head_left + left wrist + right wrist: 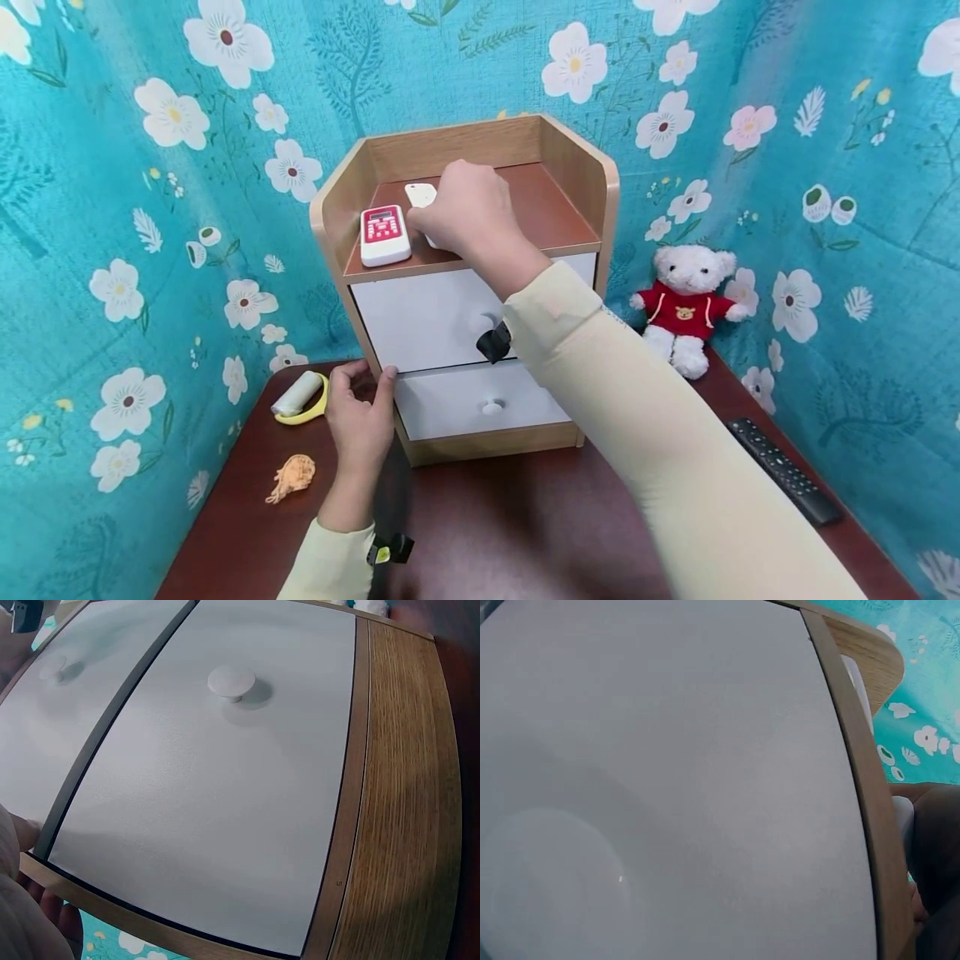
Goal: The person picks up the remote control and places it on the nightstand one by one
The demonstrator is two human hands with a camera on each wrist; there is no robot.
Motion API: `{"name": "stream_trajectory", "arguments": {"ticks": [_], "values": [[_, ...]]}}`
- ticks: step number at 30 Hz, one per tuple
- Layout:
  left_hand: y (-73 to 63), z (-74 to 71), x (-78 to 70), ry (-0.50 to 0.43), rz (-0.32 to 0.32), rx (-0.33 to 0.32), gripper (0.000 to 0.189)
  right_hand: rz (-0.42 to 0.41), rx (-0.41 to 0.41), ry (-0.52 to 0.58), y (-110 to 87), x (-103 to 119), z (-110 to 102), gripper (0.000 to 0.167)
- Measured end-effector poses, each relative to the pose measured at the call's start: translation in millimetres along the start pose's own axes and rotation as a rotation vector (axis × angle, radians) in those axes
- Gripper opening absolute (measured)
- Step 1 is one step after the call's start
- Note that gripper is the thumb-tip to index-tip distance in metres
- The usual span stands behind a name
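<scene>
A small wooden cabinet (495, 444) with two white drawers stands on the dark table. My left hand (362, 417) grips its left side edge, thumb on the front and fingers round the side; in the left wrist view the thumb (26, 832) lies near the gap between the drawers. Over the cabinet's brown top shelf, my right hand (472, 208) holds a slim white handheld object (421, 194), mostly hidden by the fingers. Its white edge (904, 817) shows in the right wrist view. To its left lies a white device with a red keypad face (384, 235).
A yellow-handled lint roller (300, 396) and an orange yarn-like bundle (292, 477) lie at the left. At the right are a white teddy bear (684, 304) in a red top and a black remote control (783, 471). Round white knobs (231, 681) stick out from the drawers.
</scene>
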State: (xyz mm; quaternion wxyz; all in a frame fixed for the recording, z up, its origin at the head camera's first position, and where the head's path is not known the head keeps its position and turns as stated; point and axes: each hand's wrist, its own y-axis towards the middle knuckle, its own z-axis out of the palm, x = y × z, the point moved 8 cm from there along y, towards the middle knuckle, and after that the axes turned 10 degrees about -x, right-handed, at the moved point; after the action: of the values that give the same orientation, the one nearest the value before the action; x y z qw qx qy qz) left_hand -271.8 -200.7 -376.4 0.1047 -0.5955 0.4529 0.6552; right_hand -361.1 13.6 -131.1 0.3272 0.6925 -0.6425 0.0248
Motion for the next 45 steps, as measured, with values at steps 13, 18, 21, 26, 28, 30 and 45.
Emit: {"name": "stream_trajectory", "arguments": {"ticks": [13, 18, 21, 26, 28, 30, 45], "values": [[-1.5, 0.8, -2.9, -0.032, 0.022, -0.031, 0.042, -0.006, 0.013, -0.073, 3.7, 5, 5, 0.037], [-5.0, 0.2, -1.5, -0.029, 0.011, -0.032, 0.041, -0.004, 0.029, -0.109, 4.1, 5, 8, 0.037], [-5.6, 0.0, -2.1, -0.028, 0.013, -0.041, 0.041, -0.011, 0.043, -0.129, 5.2, 6, 9, 0.036], [-6.8, -0.1, -3.3, -0.033, 0.012, -0.055, 0.039, -0.022, 0.053, -0.164, 5.8, 9, 7, 0.036], [-7.5, 0.6, -3.7, -0.03, 0.012, -0.057, 0.039, -0.019, 0.055, -0.163, 5.7, 8, 6, 0.037], [-8.1, 1.8, -5.0, -0.026, 0.022, -0.055, 0.039, -0.004, 0.061, -0.148, 5.2, 5, 4, 0.037], [-7.3, 0.7, -2.6, -0.012, 0.029, -0.069, 0.04, -0.067, -0.086, -0.03, -29.0, -6, -18, 0.054]]}}
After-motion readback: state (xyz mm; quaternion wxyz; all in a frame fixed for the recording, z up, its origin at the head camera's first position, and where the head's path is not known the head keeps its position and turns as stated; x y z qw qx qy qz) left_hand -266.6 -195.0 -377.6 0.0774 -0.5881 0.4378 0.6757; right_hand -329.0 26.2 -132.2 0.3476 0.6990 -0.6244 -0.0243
